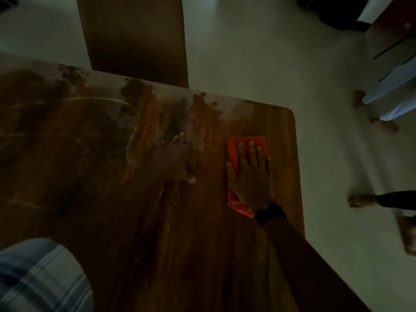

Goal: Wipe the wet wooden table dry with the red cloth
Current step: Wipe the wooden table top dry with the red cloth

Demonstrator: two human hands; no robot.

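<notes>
looks like the right hand [249,174] is pressing the red cloth [246,140] flat with straight fingers near the table's [202,244] far right corner, left hand [175,158] lying flat and empty beside it, so I'd use even palm weight and sweep overlapping strokes toward those puddles [135,91] along the far edge.

Wooden table [198,255], far-right corner rounded. Dark wet patches [136,90] lie along the far edge. Red cloth [234,154] lies flat near the right edge, with the right hand [249,176] pressed flat on it. Left hand [177,158] rests flat on bare wood just beside.
</notes>
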